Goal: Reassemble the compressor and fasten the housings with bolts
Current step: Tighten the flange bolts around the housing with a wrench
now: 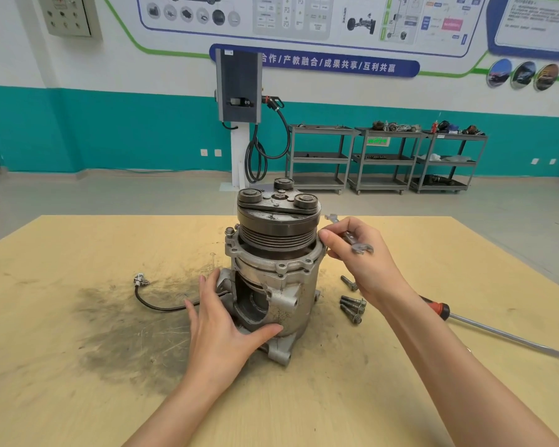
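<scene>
A black cable (157,303) trails left across the grimy board (78,398). The left hand (221,327) lies flat, fingers straight, against the compressor (276,269) standing upright mid-board. The right hand (357,256) pinches at the flange; its fingertips are hidden, and a wrench (352,238) lies across it. Loose bolts (352,306) and a screwdriver (484,327) lie right.

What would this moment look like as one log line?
left hand: steadies compressor | right hand: holds wrench, fingers at flange | loose bolts: on table | screwdriver: idle
</scene>
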